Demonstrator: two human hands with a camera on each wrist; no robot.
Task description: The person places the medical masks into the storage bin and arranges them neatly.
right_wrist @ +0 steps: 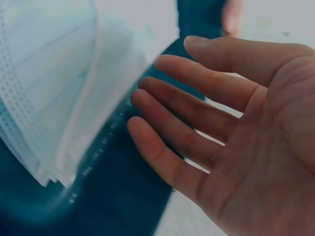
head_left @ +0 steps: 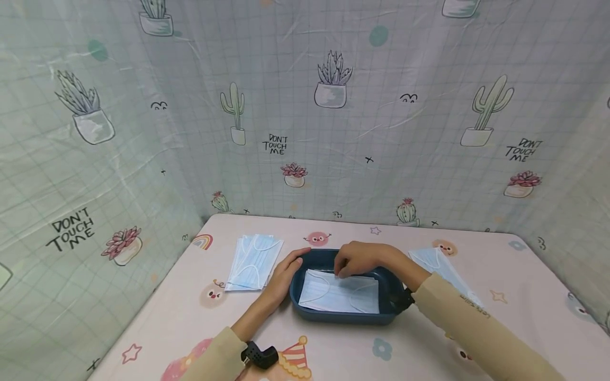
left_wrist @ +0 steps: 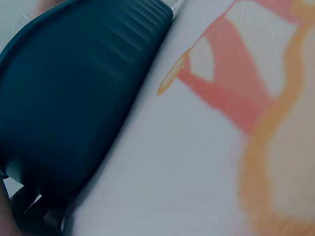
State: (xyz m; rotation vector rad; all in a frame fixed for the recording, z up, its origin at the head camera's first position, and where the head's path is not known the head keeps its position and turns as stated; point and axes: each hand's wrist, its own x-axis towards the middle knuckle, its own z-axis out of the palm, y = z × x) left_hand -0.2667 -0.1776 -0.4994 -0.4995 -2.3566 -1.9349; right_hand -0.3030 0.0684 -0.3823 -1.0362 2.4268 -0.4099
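Note:
A dark blue plastic tub (head_left: pixel 343 317) stands on the table with a stack of light blue face masks (head_left: pixel 340 292) lying flat in it. My left hand (head_left: pixel 284 275) holds the tub's left end, thumb over the rim and fingers along the far left corner. In the left wrist view the tub's outer wall (left_wrist: pixel 74 88) fills the left side. Over the far side of the tub is my right hand (head_left: pixel 359 259), its fingertips pointing down close to the masks' far edge. The right wrist view shows its fingers (right_wrist: pixel 167 118) loosely bent and apart, holding nothing, beside the masks (right_wrist: pixel 64 83).
Another pile of face masks (head_left: pixel 252 263) lies on the table left of the tub. More masks (head_left: pixel 440 267) lie to the right, partly behind the right forearm. A patterned cloth covers the table (head_left: pixel 348 354), and a printed curtain (head_left: pixel 305 127) hangs behind it.

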